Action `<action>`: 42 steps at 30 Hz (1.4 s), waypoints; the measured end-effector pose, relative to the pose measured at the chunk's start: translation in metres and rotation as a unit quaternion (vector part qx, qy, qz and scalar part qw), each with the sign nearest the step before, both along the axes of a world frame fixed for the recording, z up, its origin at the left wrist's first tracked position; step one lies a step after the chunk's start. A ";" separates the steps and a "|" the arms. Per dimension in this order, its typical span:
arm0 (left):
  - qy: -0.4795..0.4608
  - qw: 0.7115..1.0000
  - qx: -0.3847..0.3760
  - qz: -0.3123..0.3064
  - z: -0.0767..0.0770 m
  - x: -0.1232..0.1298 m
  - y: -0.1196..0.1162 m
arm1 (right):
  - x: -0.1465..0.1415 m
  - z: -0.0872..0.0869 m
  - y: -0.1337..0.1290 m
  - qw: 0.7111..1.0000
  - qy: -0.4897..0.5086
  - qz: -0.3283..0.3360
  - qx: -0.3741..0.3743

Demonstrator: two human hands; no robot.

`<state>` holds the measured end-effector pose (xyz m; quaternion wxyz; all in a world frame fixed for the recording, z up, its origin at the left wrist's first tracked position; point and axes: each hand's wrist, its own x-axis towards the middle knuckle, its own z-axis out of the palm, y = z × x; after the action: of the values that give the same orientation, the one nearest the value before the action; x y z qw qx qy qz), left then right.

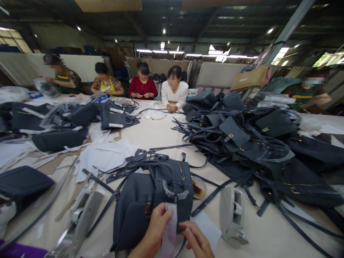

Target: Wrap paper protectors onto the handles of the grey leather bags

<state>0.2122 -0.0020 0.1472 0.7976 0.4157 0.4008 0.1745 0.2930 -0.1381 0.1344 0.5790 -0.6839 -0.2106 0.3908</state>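
A dark navy backpack (134, 208) lies on the table in front of me, with a gold zipper on its top part and a handle (172, 191) wrapped in clear film. My left hand (157, 224) pinches the upper end of a translucent white strip (170, 229) between thumb and fingers, over the backpack's lower edge. Just right of the strip is my right hand (195, 238), its fingers partly bent and apart, with nothing visible in them. Beneath that hand lies a white sheet (206, 227).
Tape dispensers stand on the left (77, 222) and right (233, 215). A small dish (198, 188) holds something brown. Dark bags (258, 139) pile up at right, more bags (59, 138) at left near white paper sheets (103, 156). Several people sit across the table.
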 end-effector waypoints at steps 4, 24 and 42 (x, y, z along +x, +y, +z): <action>0.005 0.999 0.042 -0.019 0.004 -0.001 0.001 | 0.011 0.016 0.035 0.997 0.050 -0.038 -0.043; 0.084 0.929 0.359 -0.029 0.021 -0.018 0.003 | 0.006 0.033 0.063 0.983 0.179 -0.031 0.040; 0.031 0.961 0.271 -0.038 0.017 -0.014 -0.005 | 0.002 0.026 0.053 0.999 0.003 -0.031 -0.010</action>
<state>0.1984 -0.0072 0.1640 0.6486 0.6364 0.3465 0.2329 0.2949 -0.0853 0.1601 0.5848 -0.6944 -0.1836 0.3770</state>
